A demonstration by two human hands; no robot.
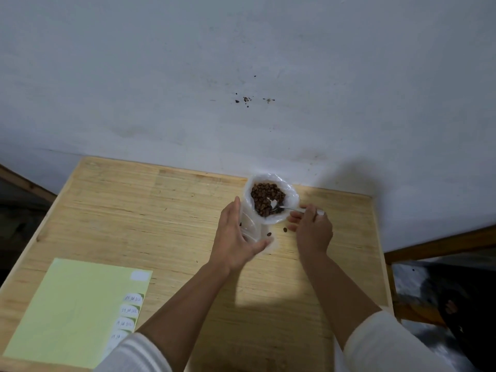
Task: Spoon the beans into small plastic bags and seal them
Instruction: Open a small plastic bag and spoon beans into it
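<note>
Brown beans (pixel 266 198) fill an open white plastic bag (pixel 290 200) standing at the far edge of the pale wooden table (pixel 174 216). A metal spoon (pixel 284 208) dips into them, its handle pinched by the right hand (pixel 312 232). Beside the big bag, the left hand (pixel 236 237) grips a small clear plastic bag (pixel 249 228). Two loose beans (pixel 285 230) lie between the hands. A pale green label sheet (pixel 72 310) lies near the left sleeve.

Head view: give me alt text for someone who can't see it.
A right hand dips a metal spoon into an open clear plastic bag of brown beans while the left hand holds a small clear plastic bag on a wooden table.
</note>
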